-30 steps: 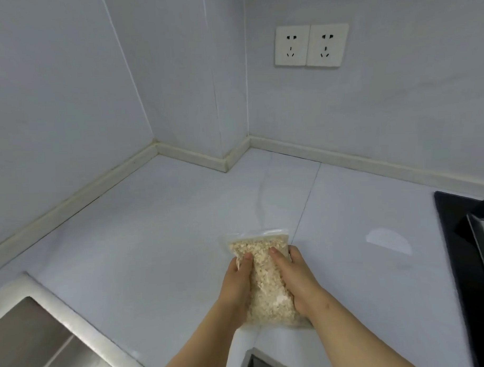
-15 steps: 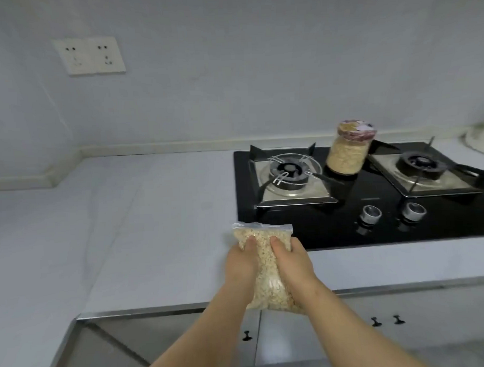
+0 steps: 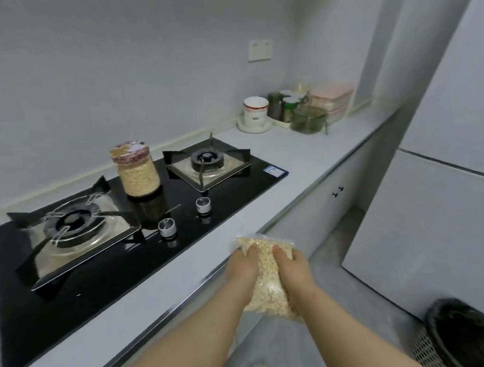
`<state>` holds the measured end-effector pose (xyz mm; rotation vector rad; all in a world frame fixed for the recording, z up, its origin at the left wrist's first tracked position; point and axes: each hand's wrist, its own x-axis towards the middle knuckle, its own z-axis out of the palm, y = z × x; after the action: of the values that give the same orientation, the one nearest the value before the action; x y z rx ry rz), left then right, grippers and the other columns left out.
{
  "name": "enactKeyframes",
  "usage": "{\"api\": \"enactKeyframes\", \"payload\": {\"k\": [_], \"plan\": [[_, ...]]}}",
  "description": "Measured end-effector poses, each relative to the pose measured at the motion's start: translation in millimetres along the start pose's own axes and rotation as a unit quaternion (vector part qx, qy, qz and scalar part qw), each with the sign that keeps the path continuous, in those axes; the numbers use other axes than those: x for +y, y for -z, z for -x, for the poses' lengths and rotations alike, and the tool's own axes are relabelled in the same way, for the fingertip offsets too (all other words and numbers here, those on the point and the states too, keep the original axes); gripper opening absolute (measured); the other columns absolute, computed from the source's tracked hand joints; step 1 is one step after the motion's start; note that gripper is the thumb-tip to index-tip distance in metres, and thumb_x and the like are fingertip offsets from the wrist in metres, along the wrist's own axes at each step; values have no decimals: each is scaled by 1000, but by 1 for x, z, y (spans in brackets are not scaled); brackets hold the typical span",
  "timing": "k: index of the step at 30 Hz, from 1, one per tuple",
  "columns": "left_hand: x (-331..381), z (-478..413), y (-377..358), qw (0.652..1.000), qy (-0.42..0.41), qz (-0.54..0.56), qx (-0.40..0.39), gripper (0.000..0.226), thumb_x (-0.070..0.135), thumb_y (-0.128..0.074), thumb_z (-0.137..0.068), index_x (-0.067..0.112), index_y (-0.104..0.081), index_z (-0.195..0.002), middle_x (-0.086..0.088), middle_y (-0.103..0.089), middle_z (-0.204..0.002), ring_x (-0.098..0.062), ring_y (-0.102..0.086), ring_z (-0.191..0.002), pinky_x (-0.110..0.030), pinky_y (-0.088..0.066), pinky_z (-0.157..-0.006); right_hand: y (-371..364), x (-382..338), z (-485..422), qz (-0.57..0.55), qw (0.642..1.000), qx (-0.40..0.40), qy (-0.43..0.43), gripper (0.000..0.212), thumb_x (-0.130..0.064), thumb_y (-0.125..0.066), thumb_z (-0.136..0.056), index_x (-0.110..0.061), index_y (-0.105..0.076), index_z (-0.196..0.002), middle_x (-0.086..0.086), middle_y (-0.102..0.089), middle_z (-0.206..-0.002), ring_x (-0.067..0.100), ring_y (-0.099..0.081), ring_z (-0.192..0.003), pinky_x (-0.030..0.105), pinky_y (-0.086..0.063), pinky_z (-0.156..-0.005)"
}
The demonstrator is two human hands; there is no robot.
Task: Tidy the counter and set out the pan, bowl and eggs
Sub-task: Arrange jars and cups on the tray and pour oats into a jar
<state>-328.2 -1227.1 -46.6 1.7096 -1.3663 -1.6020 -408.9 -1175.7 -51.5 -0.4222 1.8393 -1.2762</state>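
Observation:
A clear plastic bag of oats (image 3: 267,278) is held in front of me, past the counter's front edge and above the floor. My left hand (image 3: 242,268) grips its left side and my right hand (image 3: 293,272) grips its right side, thumbs on top. A glass jar of oats (image 3: 137,172) with a patterned lid stands on the black gas hob (image 3: 106,256) between the two burners. No pan or eggs are in view.
At the counter's far end stand a white pot on a saucer (image 3: 255,111), some jars (image 3: 283,106), a glass container (image 3: 308,120) and stacked pink boxes (image 3: 331,100). A white fridge (image 3: 433,204) rises on the right. A black bin (image 3: 465,337) sits on the floor.
My view has swung right from the corner and sink past the hob toward the fridge. Both hands kept hold of the bag, which left the countertop and now hangs over the floor.

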Motion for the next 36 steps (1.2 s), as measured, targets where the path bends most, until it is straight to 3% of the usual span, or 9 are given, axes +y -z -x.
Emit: {"api": "enactKeyframes", "payload": {"k": [6, 9, 14, 19, 26, 28, 31, 36], "plan": [[61, -48, -101, 992, -39, -48, -110, 46, 41, -44, -94, 11, -56, -125, -9, -63, -117, -27, -60, -105, -39, -49, -96, 78, -30, -76, -26, 994, 108, 8, 47, -35, -50, -93, -10, -45, -132, 10, -54, -126, 28, -55, -112, 42, -45, -99], [105, -81, -141, 986, -68, -80, -132, 43, 39, -42, -96, 11, -54, -126, -10, -61, -118, -27, -59, -105, -33, -49, -90, 104, -59, -122, -52, 989, 135, 12, 45, -35, -51, -93, -10, -47, -130, 10, -56, -120, 28, -57, -107, 43, -47, -96], [181, -142, -192, 986, -70, -39, -149, 43, 40, -43, -96, 6, -56, -119, -11, -62, -109, -27, -59, -95, -32, -49, -85, 131, -125, -202, -42, 984, 166, 50, 43, -40, -53, -90, -13, -51, -124, 7, -60, -112, 26, -60, -102, 47, -49, -94], [242, -200, -224, 981, -96, -37, -162, 42, 39, -42, -96, 6, -55, -119, -9, -59, -105, -29, -58, -100, -38, -49, -92, 140, -175, -269, -55, 979, 182, 73, 43, -39, -51, -91, -15, -50, -126, 7, -59, -117, 26, -59, -105, 43, -48, -95], [308, -280, -235, 990, -94, -13, -109, 47, 39, -41, -95, 5, -52, -125, -14, -59, -120, -33, -57, -109, -43, -47, -98, 124, -236, -366, -48, 986, 138, 84, 50, -42, -51, -91, -13, -45, -131, 9, -56, -120, 28, -56, -107, 42, -47, -93], [334, -312, -241, 992, -90, 11, -85, 48, 40, -41, -95, 6, -50, -128, -14, -58, -122, -32, -57, -109, -43, -46, -98, 119, -259, -405, -48, 990, 102, 82, 46, -43, -52, -90, -13, -47, -125, 9, -57, -116, 28, -57, -104, 39, -47, -90], [365, -347, -251, 993, -94, 28, -73, 52, 41, -41, -95, 7, -47, -133, -13, -56, -127, -32, -55, -113, -43, -45, -100, 119, -287, -453, -60, 992, 58, 90, 46, -45, -56, -85, -14, -55, -119, 9, -61, -116, 30, -59, -106, 45, -47, -97], [433, -409, -292, 987, -122, 98, -45, 52, 42, -42, -93, 9, -45, -135, -11, -55, -127, -31, -54, -115, -44, -43, -102, 139, -349, -553, -108, 985, -30, 128, 32, -34, -58, -88, -12, -62, -111, 8, -67, -108, 29, -64, -100, 46, -49, -96]]}}
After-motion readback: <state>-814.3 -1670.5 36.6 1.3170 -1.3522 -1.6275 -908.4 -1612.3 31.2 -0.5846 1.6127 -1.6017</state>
